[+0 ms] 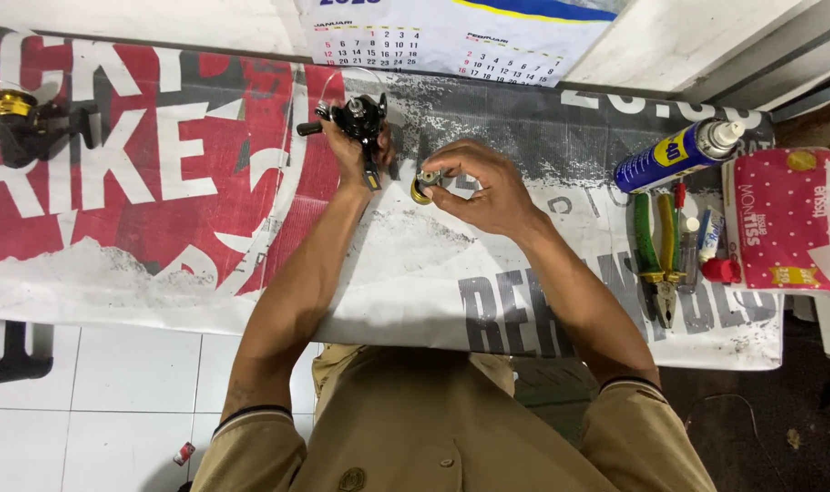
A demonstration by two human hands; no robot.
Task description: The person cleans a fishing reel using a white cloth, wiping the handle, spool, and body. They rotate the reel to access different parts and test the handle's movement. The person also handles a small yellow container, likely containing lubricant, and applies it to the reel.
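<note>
At twelve o'clock on the banner-covered bench (114, 273), the left hand (351, 150) is clamped around a black fishing reel (360, 118). Just at its three o'clock, the right hand (488, 187) pinches a small brass-tipped spool part (424, 182) in closed fingertips. Both look rigid and light, probably greasy; the reel's body seems safest to hold.

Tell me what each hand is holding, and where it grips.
Left hand grips the black fishing reel by its foot; right hand pinches a small gold-rimmed spool by its sides.

Bright, even overhead light, soft shadows, sharp focus, slight wide-angle edge bending.
</note>
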